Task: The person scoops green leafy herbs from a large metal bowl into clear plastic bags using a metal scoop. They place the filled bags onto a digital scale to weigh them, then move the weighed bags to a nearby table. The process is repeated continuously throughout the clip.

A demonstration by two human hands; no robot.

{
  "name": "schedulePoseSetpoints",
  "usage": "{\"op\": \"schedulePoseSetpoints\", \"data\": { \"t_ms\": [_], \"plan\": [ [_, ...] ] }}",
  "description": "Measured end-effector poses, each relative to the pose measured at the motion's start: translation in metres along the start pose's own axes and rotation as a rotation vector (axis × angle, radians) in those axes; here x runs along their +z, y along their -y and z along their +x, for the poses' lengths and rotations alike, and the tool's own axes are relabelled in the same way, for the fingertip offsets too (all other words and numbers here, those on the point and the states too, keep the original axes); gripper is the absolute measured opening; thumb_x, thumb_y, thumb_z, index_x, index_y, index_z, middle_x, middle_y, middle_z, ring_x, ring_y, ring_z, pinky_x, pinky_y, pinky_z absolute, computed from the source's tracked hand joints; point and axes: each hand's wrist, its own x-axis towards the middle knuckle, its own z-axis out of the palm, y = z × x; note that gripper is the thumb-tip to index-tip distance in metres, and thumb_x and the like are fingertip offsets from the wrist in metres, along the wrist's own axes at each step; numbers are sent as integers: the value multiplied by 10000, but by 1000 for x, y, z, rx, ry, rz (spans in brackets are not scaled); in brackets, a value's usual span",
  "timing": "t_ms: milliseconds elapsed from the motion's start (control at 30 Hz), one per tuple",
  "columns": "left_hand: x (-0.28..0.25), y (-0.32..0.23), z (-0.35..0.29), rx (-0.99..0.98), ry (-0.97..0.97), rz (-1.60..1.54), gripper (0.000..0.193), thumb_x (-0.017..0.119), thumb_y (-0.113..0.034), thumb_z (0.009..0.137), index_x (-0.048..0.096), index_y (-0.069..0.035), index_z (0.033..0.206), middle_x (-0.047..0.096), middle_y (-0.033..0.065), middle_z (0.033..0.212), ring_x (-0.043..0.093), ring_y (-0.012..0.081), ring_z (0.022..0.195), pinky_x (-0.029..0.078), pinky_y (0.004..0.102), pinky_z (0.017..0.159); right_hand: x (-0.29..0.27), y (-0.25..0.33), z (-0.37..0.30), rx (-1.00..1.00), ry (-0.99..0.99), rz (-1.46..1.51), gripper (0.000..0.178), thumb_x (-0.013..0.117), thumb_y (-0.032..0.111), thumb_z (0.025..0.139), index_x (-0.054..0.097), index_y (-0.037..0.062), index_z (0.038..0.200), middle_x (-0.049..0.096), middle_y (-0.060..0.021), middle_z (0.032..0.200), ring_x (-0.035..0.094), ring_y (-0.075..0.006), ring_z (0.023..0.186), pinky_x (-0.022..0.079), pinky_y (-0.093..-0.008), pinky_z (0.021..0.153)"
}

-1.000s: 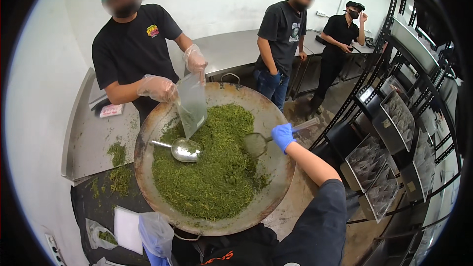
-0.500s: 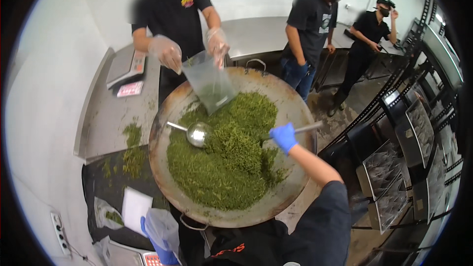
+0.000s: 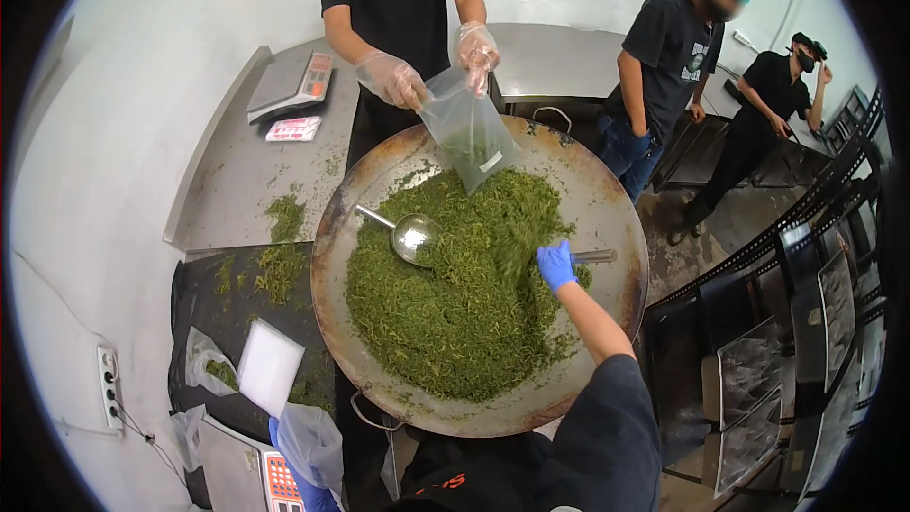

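Observation:
My right hand [image 3: 557, 267], in a blue glove, is closed round the metal handle [image 3: 595, 256] of a tool over the right side of a wide pan [image 3: 607, 322]. The tool's head is hidden in blurred, shredded green leaves [image 3: 455, 313]. At the lower left, my left hand [image 3: 318, 495], also blue-gloved, is at a clear plastic bag [image 3: 313, 441] that covers most of its fingers. A steel ladle [image 3: 414, 239] rests on the leaves. Across the pan, a co-worker's gloved hands [image 3: 393, 81] hold a clear bag [image 3: 474, 137] with some leaves inside.
Scales stand on the far-left counter [image 3: 294, 85] and at the lower left [image 3: 232, 474]. White sheets [image 3: 270, 365] and scattered leaves [image 3: 280, 270] lie on a black surface. Racks with trays [image 3: 749, 370] line the right. Two more people stand at the far right.
My view has shifted, so the pan sits further right. My right hand has moved the tool inward over the pan, and the leaves beside it are stirred up.

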Motion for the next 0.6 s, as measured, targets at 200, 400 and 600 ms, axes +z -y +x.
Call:
{"op": "schedulePoseSetpoints", "data": {
  "t_ms": [200, 400, 600],
  "plan": [
    [46, -30, 9, 640, 185, 789, 541, 494, -357, 900, 297, -110, 1339, 507, 37, 1102, 528, 154, 951, 457, 341, 863, -128, -68, -12, -109, -178, 263, 326, 471, 223, 862, 516, 152, 546, 495, -42, 461, 508, -228, 457, 319, -377, 637],
    [102, -74, -14, 807, 125, 815, 674, 678, -129, 744, 330, -31, 1312, 454, 153, 1212, 442, 306, 1123, 343, 394, 987, -188, -140, -36, 18, 35, 162, 213, 527, 199, 802, 588, 189, 599, 561, -16, 507, 552, -203, 482, 309, -387, 621],
    [84, -67, -21, 873, 153, 1019, 797, 698, -105, 722, 228, -46, 1363, 422, 118, 1261, 426, 245, 1152, 330, 349, 1004, -110, -39, -54, 9, 313, 274, 150, 563, 183, 761, 662, 189, 649, 627, -14, 609, 605, -187, 553, 355, -391, 654]
  ]
}}
